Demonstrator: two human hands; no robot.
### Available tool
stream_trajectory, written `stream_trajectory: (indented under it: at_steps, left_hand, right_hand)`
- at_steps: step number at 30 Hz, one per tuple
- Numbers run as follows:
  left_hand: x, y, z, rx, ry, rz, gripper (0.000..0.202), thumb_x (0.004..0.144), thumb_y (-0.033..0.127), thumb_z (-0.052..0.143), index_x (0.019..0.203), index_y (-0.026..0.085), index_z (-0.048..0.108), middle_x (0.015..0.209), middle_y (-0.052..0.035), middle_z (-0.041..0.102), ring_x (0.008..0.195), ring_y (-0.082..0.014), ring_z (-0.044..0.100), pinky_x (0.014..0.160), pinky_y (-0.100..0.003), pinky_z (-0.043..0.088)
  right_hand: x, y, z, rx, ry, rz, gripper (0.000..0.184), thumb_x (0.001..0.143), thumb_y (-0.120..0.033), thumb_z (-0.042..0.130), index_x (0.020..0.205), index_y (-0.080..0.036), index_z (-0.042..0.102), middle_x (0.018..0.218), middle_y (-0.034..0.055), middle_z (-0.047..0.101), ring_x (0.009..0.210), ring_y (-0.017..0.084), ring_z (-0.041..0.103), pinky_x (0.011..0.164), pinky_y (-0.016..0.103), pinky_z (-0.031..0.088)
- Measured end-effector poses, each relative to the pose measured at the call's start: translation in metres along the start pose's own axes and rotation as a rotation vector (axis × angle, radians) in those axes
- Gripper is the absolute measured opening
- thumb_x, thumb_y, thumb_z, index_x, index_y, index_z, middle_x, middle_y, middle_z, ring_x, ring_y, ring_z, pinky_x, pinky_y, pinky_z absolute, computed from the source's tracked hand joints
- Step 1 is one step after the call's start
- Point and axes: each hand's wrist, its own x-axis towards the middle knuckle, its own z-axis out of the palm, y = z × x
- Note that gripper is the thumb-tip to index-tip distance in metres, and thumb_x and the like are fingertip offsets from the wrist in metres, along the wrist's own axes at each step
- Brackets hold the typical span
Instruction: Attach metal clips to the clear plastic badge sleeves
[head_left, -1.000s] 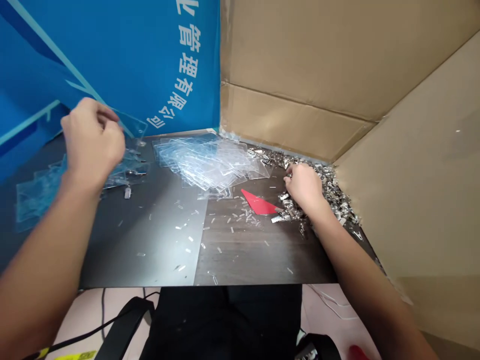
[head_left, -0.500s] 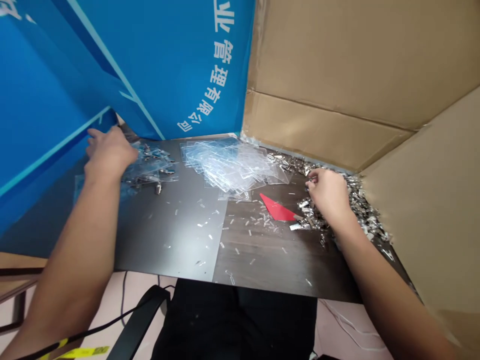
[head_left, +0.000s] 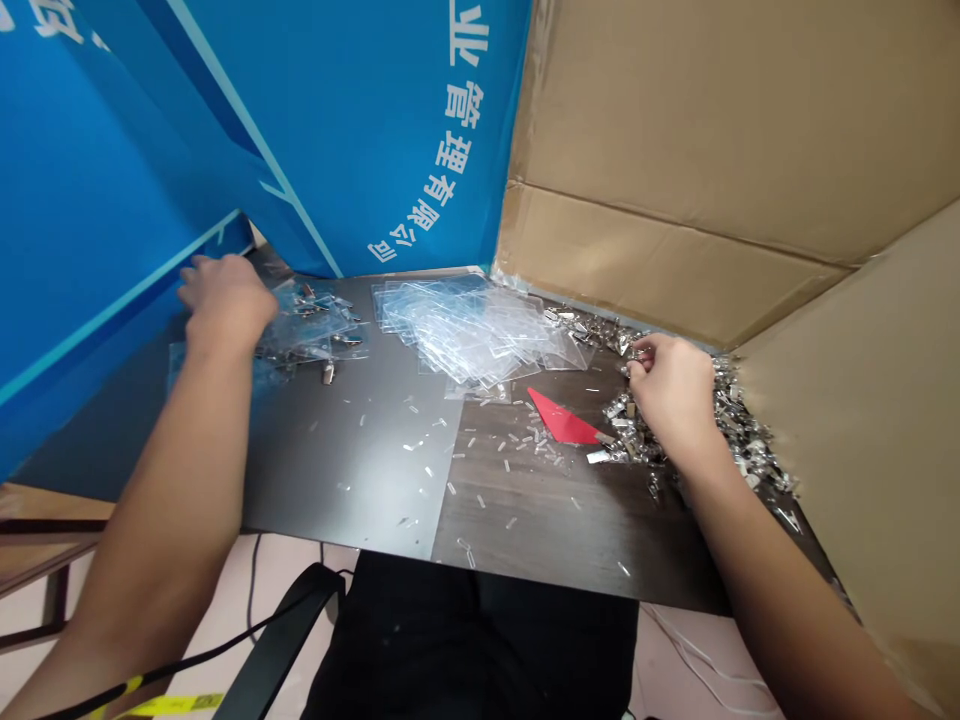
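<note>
My left hand (head_left: 229, 300) reaches over the far left of the dark table, its fingers apart and partly turned away from view. Beside and under it lies a heap of clear plastic sleeves with metal clips (head_left: 319, 320). My right hand (head_left: 675, 395) is at the heap of loose metal clips (head_left: 742, 430) on the right, thumb and fingertips pinched together. A small shiny bit shows at those fingertips and looks like a metal clip (head_left: 640, 354). Between the hands, a spread pile of flat clear plastic sleeves (head_left: 472, 330) lies toward the back.
A red folded piece (head_left: 562, 418) lies left of the clip heap. Small clear plastic strips (head_left: 480, 500) are scattered on the table (head_left: 337, 480). Blue printed panels (head_left: 315, 130) and cardboard walls (head_left: 675, 120) close in the back and right. A black chair armrest (head_left: 289, 640) is below.
The view has shifted slightly, so everything sits a little further right. Both hands stay near the same heaps; my left fingers have drawn slightly closer together. The sleeve pile is unchanged.
</note>
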Motion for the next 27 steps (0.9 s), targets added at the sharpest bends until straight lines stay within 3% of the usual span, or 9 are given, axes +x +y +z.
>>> stream_trajectory:
  at_steps: [2, 4, 6, 8, 10, 12, 16, 19, 27]
  left_hand:
    - [-0.007, 0.013, 0.000, 0.116, 0.117, -0.071, 0.065, 0.072, 0.051, 0.086, 0.119, 0.010, 0.067, 0.166, -0.0304, 0.048, 0.160, -0.0645, 0.028, 0.124, -0.095, 0.022]
    - [-0.018, 0.036, 0.006, 0.256, 0.173, 0.025, 0.042, 0.090, 0.040, 0.070, 0.121, 0.011, 0.072, 0.155, -0.0245, 0.063, 0.149, -0.0479, 0.053, 0.128, -0.072, 0.043]
    - [-0.031, 0.061, 0.020, 0.277, 0.095, 0.305, 0.034, 0.100, 0.031, 0.057, 0.122, 0.013, 0.075, 0.139, -0.0194, 0.073, 0.139, -0.0382, 0.063, 0.129, -0.061, 0.047]
    - [-0.045, 0.083, 0.040, 0.228, -0.027, 0.578, 0.035, 0.102, 0.030, 0.055, 0.123, 0.013, 0.077, 0.131, -0.0183, 0.076, 0.132, -0.0356, 0.067, 0.124, -0.055, 0.052]
    - [-0.056, 0.096, 0.061, 0.168, -0.179, 0.808, 0.040, 0.105, 0.032, 0.052, 0.129, 0.013, 0.078, 0.136, -0.0186, 0.077, 0.134, -0.0356, 0.068, 0.123, -0.055, 0.053]
    - [-0.066, 0.101, 0.079, 0.112, -0.269, 0.940, 0.044, 0.108, 0.031, 0.050, 0.138, 0.014, 0.077, 0.145, -0.0188, 0.076, 0.139, -0.0357, 0.067, 0.125, -0.056, 0.053]
    - [-0.074, 0.098, 0.099, 0.074, -0.382, 1.020, 0.048, 0.109, 0.028, 0.053, 0.151, 0.017, 0.073, 0.158, -0.0171, 0.072, 0.149, -0.0342, 0.066, 0.129, -0.056, 0.051]
    - [-0.074, 0.095, 0.105, 0.122, -0.472, 1.045, 0.047, 0.107, 0.026, 0.057, 0.149, 0.021, 0.076, 0.161, -0.0136, 0.072, 0.150, -0.0342, 0.066, 0.130, -0.056, 0.052]
    - [-0.071, 0.094, 0.112, 0.128, -0.463, 1.020, 0.039, 0.105, 0.028, 0.060, 0.134, 0.023, 0.086, 0.147, -0.0136, 0.080, 0.135, -0.0339, 0.073, 0.121, -0.055, 0.057]
  right_hand:
    - [-0.001, -0.002, -0.002, -0.008, 0.017, -0.010, 0.036, 0.095, -0.012, 0.059, 0.121, -0.012, 0.085, 0.109, 0.0190, 0.083, 0.099, 0.034, 0.076, 0.097, 0.045, 0.056]
    - [-0.002, -0.004, -0.006, -0.022, 0.043, -0.011, 0.039, 0.095, -0.010, 0.057, 0.122, -0.012, 0.085, 0.110, 0.0194, 0.082, 0.101, 0.034, 0.075, 0.097, 0.045, 0.055]
    - [-0.003, -0.006, -0.009, -0.036, 0.063, -0.003, 0.040, 0.095, -0.009, 0.056, 0.122, -0.012, 0.085, 0.111, 0.0197, 0.081, 0.101, 0.034, 0.073, 0.096, 0.045, 0.054]
    - [-0.003, -0.007, -0.013, -0.049, 0.067, 0.012, 0.040, 0.096, -0.010, 0.056, 0.123, -0.013, 0.086, 0.113, 0.0205, 0.080, 0.102, 0.035, 0.071, 0.096, 0.047, 0.053]
    - [-0.003, -0.008, -0.016, -0.061, 0.054, 0.038, 0.038, 0.098, -0.011, 0.057, 0.123, -0.013, 0.086, 0.116, 0.0214, 0.079, 0.106, 0.036, 0.069, 0.098, 0.048, 0.053]
    - [-0.003, -0.009, -0.018, -0.067, 0.046, 0.066, 0.037, 0.100, -0.013, 0.058, 0.124, -0.014, 0.086, 0.117, 0.0215, 0.077, 0.108, 0.036, 0.067, 0.098, 0.049, 0.052]
    - [-0.003, -0.008, -0.019, -0.045, 0.120, 0.066, 0.039, 0.100, -0.013, 0.054, 0.122, -0.017, 0.086, 0.115, 0.0202, 0.074, 0.106, 0.035, 0.063, 0.095, 0.050, 0.051]
    - [-0.003, -0.009, -0.018, -0.033, 0.158, 0.053, 0.040, 0.099, -0.015, 0.053, 0.120, -0.017, 0.087, 0.114, 0.0205, 0.073, 0.106, 0.037, 0.061, 0.093, 0.051, 0.051]
    - [-0.005, -0.010, -0.014, 0.056, 0.171, 0.031, 0.041, 0.099, -0.013, 0.051, 0.119, -0.020, 0.086, 0.115, 0.0187, 0.067, 0.108, 0.036, 0.063, 0.098, 0.055, 0.054]
